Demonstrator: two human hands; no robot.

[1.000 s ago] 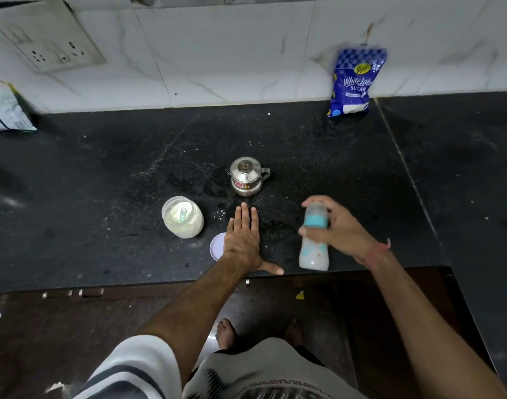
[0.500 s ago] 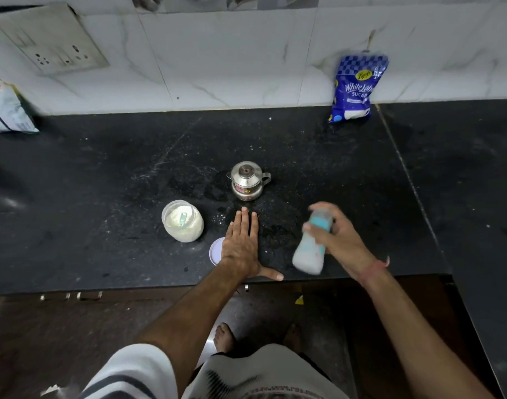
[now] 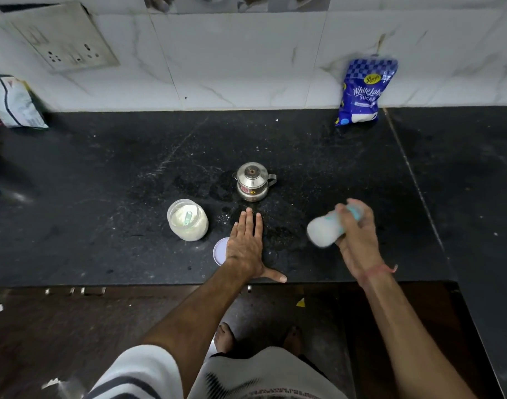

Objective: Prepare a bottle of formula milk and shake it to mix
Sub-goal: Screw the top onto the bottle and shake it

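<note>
Near the front edge of the tabletop (image 3: 102, 168), your right hand (image 3: 358, 240) grips the baby bottle (image 3: 325, 230), which is tilted over and blurred, its base toward the steel pot (image 3: 252, 181). Judging by the blur, you are mid-shake: clamp the teal collar firmly and swing clear of the pot and the open powder jar (image 3: 188, 219). Your left hand (image 3: 246, 246) lies flat, fingers straight, grasping nothing, bracing you beside the jar lid (image 3: 220, 251).

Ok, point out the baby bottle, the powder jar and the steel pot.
baby bottle (image 3: 322, 232): head view, on its milky lower body.
powder jar (image 3: 188, 221): head view, on the powder inside.
steel pot (image 3: 251, 175): head view, on its domed lid.
</note>
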